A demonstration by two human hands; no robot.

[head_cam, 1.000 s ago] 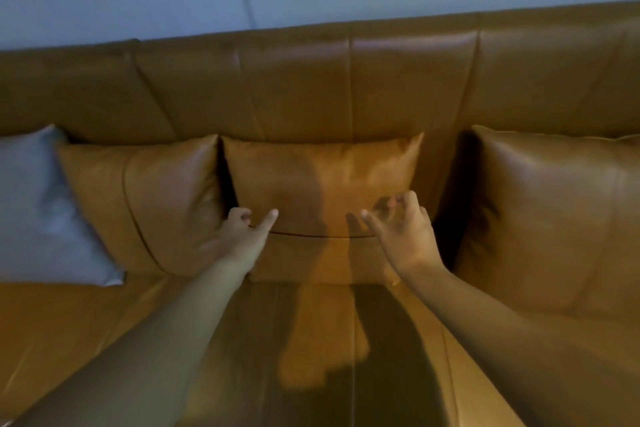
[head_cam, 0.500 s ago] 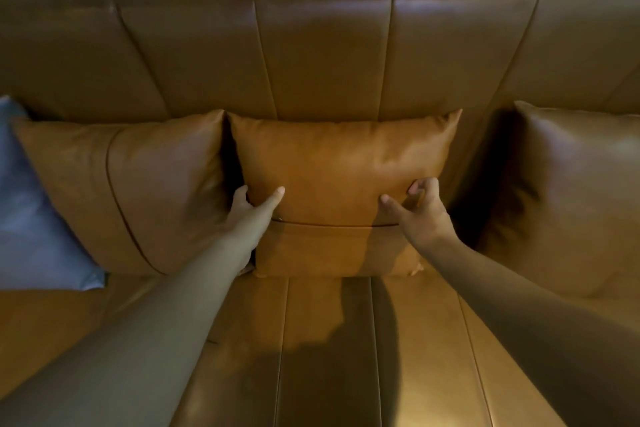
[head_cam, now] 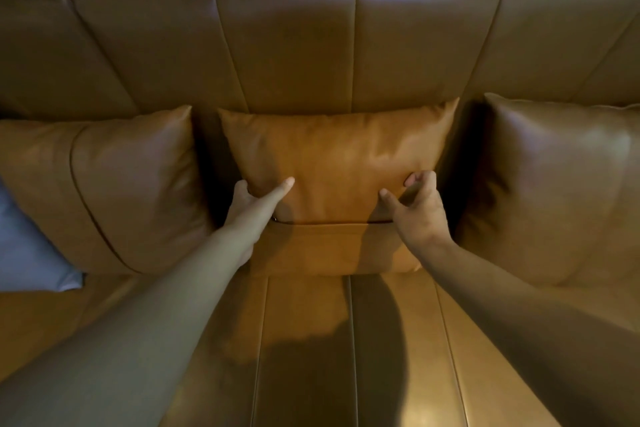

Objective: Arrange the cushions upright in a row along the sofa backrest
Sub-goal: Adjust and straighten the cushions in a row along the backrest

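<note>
My left hand [head_cam: 256, 208] and right hand [head_cam: 417, 208] clamp the small tan leather cushion [head_cam: 339, 163], upright against the backrest [head_cam: 284, 45] (row seems nearly finished).

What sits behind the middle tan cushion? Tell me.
The sofa backrest rises directly behind the middle tan cushion. The cushion itself hides the backrest's lower part and the seat crease.

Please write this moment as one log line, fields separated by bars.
stage: adjusting middle cushion | left hand: gripping its left edge | right hand: gripping its right edge | cushion: upright against backrest
</note>
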